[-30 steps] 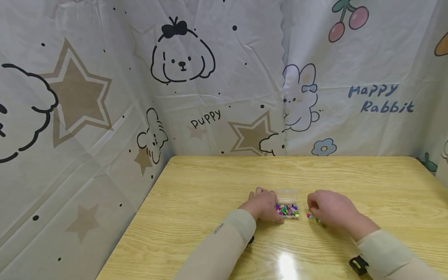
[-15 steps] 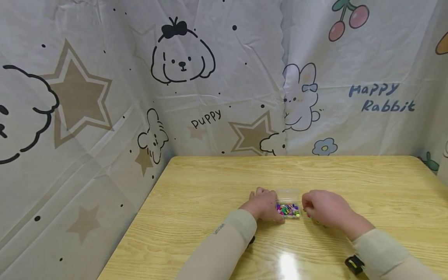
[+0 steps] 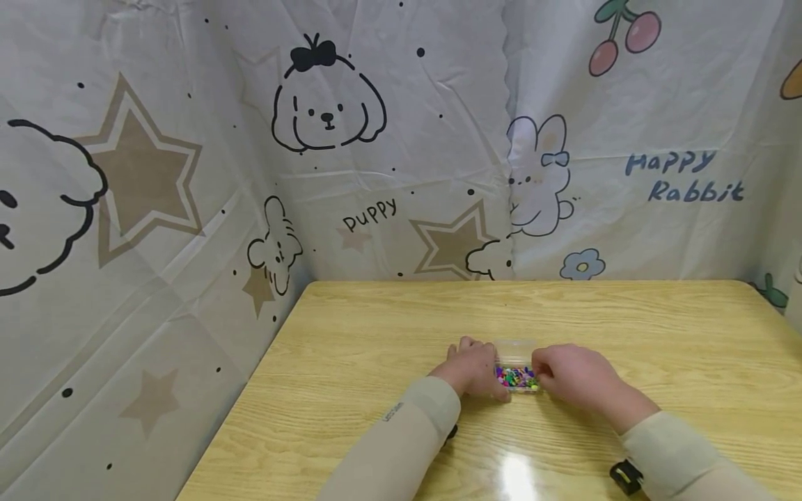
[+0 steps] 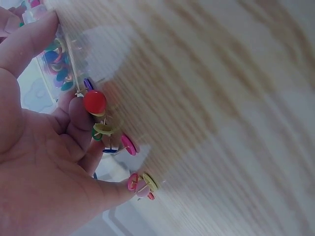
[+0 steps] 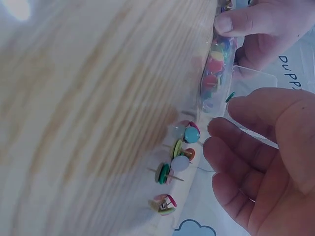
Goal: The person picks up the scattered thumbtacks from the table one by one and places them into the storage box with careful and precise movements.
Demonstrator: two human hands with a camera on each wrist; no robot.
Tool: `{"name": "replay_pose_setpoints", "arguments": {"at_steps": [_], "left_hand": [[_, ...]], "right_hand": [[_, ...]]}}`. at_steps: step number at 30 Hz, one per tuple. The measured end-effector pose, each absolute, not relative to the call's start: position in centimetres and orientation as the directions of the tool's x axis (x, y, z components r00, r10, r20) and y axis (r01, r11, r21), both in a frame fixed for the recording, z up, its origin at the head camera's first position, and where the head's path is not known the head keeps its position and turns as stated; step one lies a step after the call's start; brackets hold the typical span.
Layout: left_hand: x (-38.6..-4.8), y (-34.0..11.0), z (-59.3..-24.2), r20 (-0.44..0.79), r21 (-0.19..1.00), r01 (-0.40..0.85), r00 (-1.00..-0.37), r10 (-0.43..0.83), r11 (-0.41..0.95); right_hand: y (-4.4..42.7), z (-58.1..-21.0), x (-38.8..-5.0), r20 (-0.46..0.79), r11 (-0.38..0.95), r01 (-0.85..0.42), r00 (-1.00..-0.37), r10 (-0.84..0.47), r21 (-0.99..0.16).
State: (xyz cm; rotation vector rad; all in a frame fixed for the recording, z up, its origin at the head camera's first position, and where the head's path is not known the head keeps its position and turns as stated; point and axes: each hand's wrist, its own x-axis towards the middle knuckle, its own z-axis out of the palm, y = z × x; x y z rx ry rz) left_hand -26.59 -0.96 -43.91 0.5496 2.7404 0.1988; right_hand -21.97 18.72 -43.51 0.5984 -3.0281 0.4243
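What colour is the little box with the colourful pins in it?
The box is clear and see-through; the right wrist view shows it best.

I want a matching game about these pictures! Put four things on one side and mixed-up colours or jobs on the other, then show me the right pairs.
Things:
1. left hand
2. box
3. pins
4. table

Matches:
A. yellowish wood
B. many bright colours
C. gripping the box
D. see-through

Right pairs: 1-C, 2-D, 3-B, 4-A
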Motion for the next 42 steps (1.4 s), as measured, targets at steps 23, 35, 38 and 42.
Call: {"name": "replay_pose_setpoints", "arguments": {"at_steps": [23, 35, 38, 42], "left_hand": [[-26.46, -1.02, -43.91, -0.286, 0.194, 0.361, -0.868, 0.405, 0.912], [-26.47, -1.08, -43.98, -0.288, 0.198, 0.354, -0.870, 0.400, 0.914], [-26.45, -1.04, -43.92, -0.289, 0.201, 0.352, -0.870, 0.399, 0.914], [-26.47, -0.97, -43.87, -0.294, 0.206, 0.347, -0.870, 0.396, 0.915]], "right_hand": [[17.82, -43.84, -22.16, 0.085, 0.885, -0.401, -0.916, -0.392, -0.234], [17.89, -43.75, -22.21, 0.082, 0.882, -0.397, -0.917, -0.390, -0.253], [18.12, -43.63, -22.12, 0.070, 0.886, -0.382, -0.923, -0.378, -0.264], [18.50, -43.37, -22.02, 0.054, 0.889, -0.369, -0.928, -0.369, -0.271]]}}
